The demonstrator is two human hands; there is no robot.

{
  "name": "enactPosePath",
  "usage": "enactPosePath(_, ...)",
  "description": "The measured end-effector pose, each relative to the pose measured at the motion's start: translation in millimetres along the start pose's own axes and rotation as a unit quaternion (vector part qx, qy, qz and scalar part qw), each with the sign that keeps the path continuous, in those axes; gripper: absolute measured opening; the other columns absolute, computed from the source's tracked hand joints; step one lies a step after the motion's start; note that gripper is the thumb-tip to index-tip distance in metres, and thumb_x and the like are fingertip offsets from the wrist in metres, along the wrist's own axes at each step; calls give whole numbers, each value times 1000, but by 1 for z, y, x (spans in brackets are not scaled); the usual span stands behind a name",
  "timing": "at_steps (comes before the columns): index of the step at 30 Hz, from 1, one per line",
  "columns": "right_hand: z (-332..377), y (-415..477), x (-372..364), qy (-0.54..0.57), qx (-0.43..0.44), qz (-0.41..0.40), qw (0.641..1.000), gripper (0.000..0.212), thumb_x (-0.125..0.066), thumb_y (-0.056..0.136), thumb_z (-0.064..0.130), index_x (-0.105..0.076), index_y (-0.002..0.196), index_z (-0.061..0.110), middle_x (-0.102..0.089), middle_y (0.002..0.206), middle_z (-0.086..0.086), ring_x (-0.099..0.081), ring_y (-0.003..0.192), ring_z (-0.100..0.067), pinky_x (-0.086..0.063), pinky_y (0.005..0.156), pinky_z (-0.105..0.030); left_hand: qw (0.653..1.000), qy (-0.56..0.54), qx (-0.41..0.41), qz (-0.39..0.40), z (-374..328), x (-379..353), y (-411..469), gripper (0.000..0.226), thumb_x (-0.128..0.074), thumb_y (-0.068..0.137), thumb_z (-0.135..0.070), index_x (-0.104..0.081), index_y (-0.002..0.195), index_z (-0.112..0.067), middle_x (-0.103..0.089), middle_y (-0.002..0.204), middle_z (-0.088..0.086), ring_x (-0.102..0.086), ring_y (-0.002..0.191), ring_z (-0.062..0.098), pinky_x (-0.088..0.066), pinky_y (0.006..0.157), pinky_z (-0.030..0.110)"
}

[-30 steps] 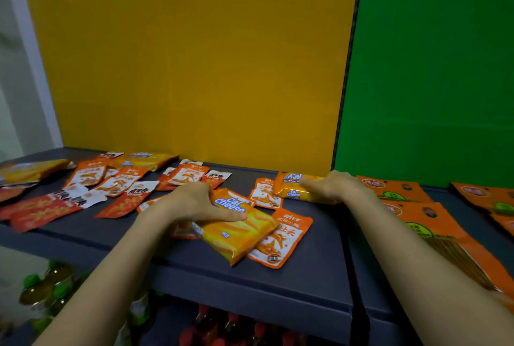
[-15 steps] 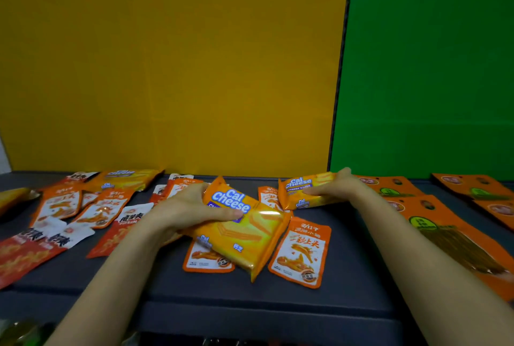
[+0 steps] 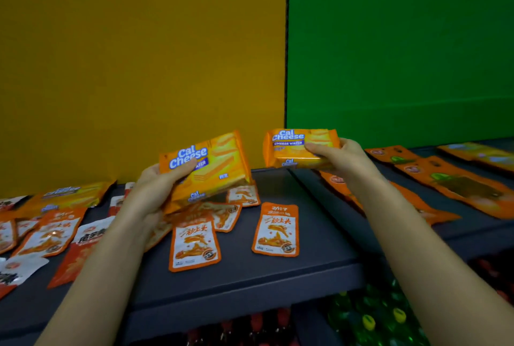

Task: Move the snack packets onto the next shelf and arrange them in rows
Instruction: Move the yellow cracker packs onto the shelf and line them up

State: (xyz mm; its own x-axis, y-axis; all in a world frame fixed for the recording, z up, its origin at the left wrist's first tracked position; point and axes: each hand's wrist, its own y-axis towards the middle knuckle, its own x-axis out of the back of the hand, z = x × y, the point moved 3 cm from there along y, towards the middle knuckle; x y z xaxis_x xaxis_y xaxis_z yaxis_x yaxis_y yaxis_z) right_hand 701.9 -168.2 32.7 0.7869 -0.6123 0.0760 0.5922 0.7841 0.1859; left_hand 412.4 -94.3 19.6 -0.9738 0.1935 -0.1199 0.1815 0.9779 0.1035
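My left hand grips a yellow Cal Cheese wafer packet, lifted and tilted above the dark grey left shelf. My right hand grips a second Cal Cheese packet, raised near the line where the yellow and green back panels meet. Several small orange and white snack sachets lie scattered flat on the left shelf, with another Cal Cheese packet at its back left. Long orange packets lie on the right shelf in front of the green panel.
A yellow back panel stands behind the left shelf and a green one behind the right. A narrow gap divides the two shelves. Below the shelf edge stand bottles with red caps and green bottles.
Both hands have lifted their Cal Cheese packets off the left shelf, from lying flat under the fingers to held up in the air. The view has shifted to the right.
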Motion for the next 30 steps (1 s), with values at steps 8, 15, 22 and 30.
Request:
enactPosePath(8, -7, -55, 148, 45, -8, -98, 994, 45, -72, 76, 12, -57, 117, 3, -66, 108, -11, -64, 78, -19, -56, 60, -22, 992, 5, -1, 126, -3, -115, -17, 3, -62, 85, -15, -60, 86, -13, -67, 47, -5, -62, 38, 5, -47, 35, 16)
enactPosePath(15, -40, -98, 286, 35, -51, -171, 983, 44, -70, 78, 14, -54, 119, 5, -66, 92, -5, -64, 66, -10, -53, 48, -15, 971, -9, 19, 236, 25, -253, -66, 4, -61, 86, -12, -62, 82, -12, -69, 52, -7, -64, 45, 3, -50, 41, 14)
enactPosePath(22, -65, -111, 408, -9, -73, -190, 979, 47, -73, 76, 22, -54, 116, 7, -65, 91, -3, -64, 73, -16, -55, 69, -32, 966, -36, 44, 252, 49, -366, -119, 6, -60, 86, -9, -61, 81, -12, -69, 50, -6, -64, 43, 5, -51, 41, 17)
enactPosePath(30, -85, -100, 499, -14, -94, -178, 979, 43, -73, 77, 18, -52, 113, 9, -65, 93, -3, -63, 75, -18, -53, 69, -33, 963, -36, 57, 262, 70, -464, -146, 3, -61, 85, -11, -62, 88, -11, -71, 57, -4, -67, 48, 7, -54, 45, 19)
